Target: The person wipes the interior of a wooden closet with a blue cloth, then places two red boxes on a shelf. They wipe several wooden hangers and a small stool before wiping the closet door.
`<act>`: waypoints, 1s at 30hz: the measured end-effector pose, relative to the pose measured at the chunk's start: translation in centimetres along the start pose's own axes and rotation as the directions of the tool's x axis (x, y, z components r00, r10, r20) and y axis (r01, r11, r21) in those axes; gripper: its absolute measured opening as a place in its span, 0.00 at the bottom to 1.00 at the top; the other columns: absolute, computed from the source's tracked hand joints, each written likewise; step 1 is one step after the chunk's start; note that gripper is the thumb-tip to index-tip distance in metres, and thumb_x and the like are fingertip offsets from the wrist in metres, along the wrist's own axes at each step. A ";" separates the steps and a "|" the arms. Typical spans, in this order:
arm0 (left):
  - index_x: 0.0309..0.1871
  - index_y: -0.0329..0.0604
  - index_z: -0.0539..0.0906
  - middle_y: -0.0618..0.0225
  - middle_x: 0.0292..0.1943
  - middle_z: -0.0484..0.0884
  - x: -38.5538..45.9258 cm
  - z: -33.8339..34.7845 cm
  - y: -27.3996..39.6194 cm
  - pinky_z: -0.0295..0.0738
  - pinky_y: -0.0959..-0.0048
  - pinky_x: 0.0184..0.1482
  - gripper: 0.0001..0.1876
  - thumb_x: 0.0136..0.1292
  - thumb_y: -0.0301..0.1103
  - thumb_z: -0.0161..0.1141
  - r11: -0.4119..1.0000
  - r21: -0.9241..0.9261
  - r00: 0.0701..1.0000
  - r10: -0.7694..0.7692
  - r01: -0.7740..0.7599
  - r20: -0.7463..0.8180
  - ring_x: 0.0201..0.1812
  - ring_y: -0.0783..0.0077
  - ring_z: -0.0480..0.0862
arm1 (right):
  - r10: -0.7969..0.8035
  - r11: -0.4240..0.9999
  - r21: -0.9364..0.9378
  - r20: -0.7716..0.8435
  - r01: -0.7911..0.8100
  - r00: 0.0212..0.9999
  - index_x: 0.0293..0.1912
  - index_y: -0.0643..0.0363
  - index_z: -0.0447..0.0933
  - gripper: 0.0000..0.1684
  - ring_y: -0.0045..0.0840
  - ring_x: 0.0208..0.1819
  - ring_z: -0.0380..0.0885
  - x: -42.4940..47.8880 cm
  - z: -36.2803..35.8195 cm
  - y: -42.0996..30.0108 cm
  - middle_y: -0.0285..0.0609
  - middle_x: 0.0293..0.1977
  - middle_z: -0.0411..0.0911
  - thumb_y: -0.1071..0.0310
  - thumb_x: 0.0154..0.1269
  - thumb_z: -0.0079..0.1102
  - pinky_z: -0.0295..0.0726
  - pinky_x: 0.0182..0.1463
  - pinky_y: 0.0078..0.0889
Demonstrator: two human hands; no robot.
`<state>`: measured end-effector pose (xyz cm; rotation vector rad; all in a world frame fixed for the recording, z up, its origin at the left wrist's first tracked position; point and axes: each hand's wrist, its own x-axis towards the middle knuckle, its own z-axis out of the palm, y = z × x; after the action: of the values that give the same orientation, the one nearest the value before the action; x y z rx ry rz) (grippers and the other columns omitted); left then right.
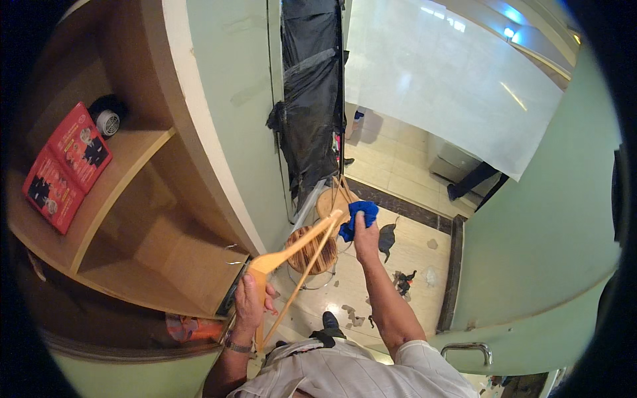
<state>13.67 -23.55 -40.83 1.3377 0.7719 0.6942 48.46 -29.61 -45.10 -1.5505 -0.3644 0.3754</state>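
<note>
A wooden clothes hanger (278, 259) with a straight lower bar is held up in front of me. My left hand (250, 303) grips its near arm, fingers wrapped round the wood. My right hand (367, 239) is closed on a crumpled blue cloth (365, 213), just to the right of the hanger's far end. A round stool with a striped wooden seat (313, 252) stands on the floor below the hanger. Behind it is another round wooden stool (326, 201), with more wooden hangers (343, 191) above it, partly hidden by the cloth.
Wooden shelves (122, 184) at left hold a red printed folder (69, 166). Black plastic sheeting (311, 99) hangs ahead. A frosted glass door (527, 248) with a metal handle (468, 347) is at right. Dark scraps (387, 239) lie on the floor. Another person's leg (473, 180) shows beyond the threshold.
</note>
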 end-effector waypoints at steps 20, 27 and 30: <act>0.56 0.36 0.82 0.61 0.37 0.88 -1.1 -1.9 3.5 0.85 0.71 0.41 0.30 0.89 0.56 0.39 0.976 -0.087 0.970 0.186 -0.202 -0.158 0.34 0.70 0.88 | 0.057 0.992 0.064 0.536 -0.108 0.842 0.62 0.59 0.79 0.19 0.23 0.48 0.82 -20.1 9.4 -2.5 0.37 0.48 0.84 0.57 0.82 0.64 0.83 0.53 0.34; 0.64 0.32 0.78 0.55 0.57 0.85 -9.6 -3.4 1.9 0.83 0.65 0.60 0.15 0.83 0.32 0.59 0.784 0.508 0.800 0.537 -0.357 -0.267 0.54 0.68 0.87 | -0.046 0.899 0.337 0.705 -0.278 0.708 0.62 0.61 0.74 0.16 0.32 0.43 0.88 -22.3 13.5 -7.8 0.46 0.45 0.84 0.64 0.83 0.57 0.92 0.47 0.40; 0.70 0.30 0.74 0.50 0.60 0.83 -13.6 -5.5 -3.8 0.85 0.67 0.58 0.17 0.84 0.29 0.56 0.920 0.260 0.883 0.365 -0.293 -0.297 0.56 0.65 0.88 | -0.130 0.890 0.327 0.849 -0.317 0.512 0.61 0.60 0.74 0.14 0.32 0.43 0.88 -25.2 16.7 -10.7 0.46 0.43 0.84 0.69 0.81 0.58 0.91 0.46 0.39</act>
<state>1.34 -31.89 -43.73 1.5837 0.9200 1.1671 18.45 -26.09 -34.36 -0.8015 -0.9003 1.2653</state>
